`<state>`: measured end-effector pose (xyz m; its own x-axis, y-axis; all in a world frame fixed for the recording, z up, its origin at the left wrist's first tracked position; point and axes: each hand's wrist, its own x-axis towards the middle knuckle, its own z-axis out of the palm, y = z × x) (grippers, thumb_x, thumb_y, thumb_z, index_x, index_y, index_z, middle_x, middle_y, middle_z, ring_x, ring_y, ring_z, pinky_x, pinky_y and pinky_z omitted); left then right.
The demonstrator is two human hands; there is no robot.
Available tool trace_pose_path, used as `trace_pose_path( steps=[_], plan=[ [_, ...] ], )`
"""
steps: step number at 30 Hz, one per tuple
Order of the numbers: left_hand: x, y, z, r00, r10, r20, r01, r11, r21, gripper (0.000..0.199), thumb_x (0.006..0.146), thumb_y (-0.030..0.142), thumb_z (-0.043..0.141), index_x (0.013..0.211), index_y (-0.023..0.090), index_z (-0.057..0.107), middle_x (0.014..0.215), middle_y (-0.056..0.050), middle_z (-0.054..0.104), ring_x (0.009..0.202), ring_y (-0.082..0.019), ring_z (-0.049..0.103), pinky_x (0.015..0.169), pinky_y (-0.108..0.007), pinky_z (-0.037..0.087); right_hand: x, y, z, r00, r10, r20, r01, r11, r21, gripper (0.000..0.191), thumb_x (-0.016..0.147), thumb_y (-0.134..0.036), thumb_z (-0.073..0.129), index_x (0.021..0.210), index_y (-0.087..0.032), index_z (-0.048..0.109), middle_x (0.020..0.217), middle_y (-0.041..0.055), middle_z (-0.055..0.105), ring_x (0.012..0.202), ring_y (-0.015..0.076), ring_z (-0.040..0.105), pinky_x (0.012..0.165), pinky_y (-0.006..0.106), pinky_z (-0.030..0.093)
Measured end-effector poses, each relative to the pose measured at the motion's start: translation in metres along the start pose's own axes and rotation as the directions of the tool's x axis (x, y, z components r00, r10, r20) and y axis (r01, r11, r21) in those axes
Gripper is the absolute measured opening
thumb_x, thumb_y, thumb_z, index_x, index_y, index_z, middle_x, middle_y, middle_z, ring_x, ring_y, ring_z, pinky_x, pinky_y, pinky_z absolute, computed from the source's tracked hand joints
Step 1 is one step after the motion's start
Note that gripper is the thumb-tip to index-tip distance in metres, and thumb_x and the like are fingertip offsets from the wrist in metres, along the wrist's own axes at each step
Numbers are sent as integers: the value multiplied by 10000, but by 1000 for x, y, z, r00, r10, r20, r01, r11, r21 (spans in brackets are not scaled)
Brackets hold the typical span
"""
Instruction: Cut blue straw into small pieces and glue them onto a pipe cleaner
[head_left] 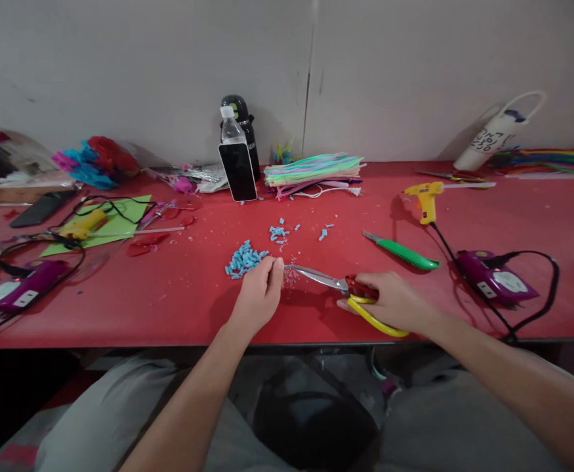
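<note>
My right hand (395, 303) is closed round the red and yellow handles of a pair of scissors (319, 276), whose blades point left. Their tips reach the fingertips of my left hand (261, 288), which is closed in a pinch; whatever lies between those fingers is hidden. Just behind my left hand lies a heap of short light-blue cut pieces (245, 259). A smaller group of blue pieces (277, 232) sits farther back, with a few more to its right. Tiny pale scraps are scattered on the red table (193, 308) around the blades.
To the right lie a green utility knife (407, 254), a yellow glue gun (425, 200) and a purple power box (496, 278) with a black cord. Behind the blue pieces stand a phone (238, 172), bottles and a bundle of pastel pipe cleaners (316, 172). Another glue gun (84, 224) is left.
</note>
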<state>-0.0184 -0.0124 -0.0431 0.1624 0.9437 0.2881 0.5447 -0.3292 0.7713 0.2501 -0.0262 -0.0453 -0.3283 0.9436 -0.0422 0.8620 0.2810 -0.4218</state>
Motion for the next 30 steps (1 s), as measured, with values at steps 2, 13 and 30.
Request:
trace_pose_path(
  steps=[2, 13, 30],
  plan=[
    [0, 1, 0, 1000, -5, 7, 5, 1000, -5, 345, 1002, 353, 349, 708, 196, 439, 632, 23, 482, 568, -116, 452, 587, -276, 331, 1, 0, 1, 1000, 4, 4, -4, 1000, -7, 438, 779, -593, 610, 645, -221, 422, 562, -31, 478, 512, 118, 375, 491, 244, 234],
    [0, 0, 0, 1000, -4, 8, 4, 1000, 6, 336, 1004, 335, 335, 722, 193, 450, 642, 20, 489, 573, -118, 458, 598, -272, 338, 1, 1, -1, 1000, -2, 9, 2, 1000, -8, 427, 769, -608, 613, 653, -216, 489, 571, -20, 498, 520, 119, 399, 490, 244, 234],
    [0, 1, 0, 1000, -19, 9, 19, 1000, -4, 346, 1003, 343, 339, 713, 194, 455, 640, 15, 513, 577, -120, 480, 601, -272, 351, 2, -2, -2, 1000, -4, 5, 5, 1000, -26, 470, 789, -648, 575, 639, -218, 459, 563, -13, 513, 507, 124, 407, 491, 249, 234]
  ],
)
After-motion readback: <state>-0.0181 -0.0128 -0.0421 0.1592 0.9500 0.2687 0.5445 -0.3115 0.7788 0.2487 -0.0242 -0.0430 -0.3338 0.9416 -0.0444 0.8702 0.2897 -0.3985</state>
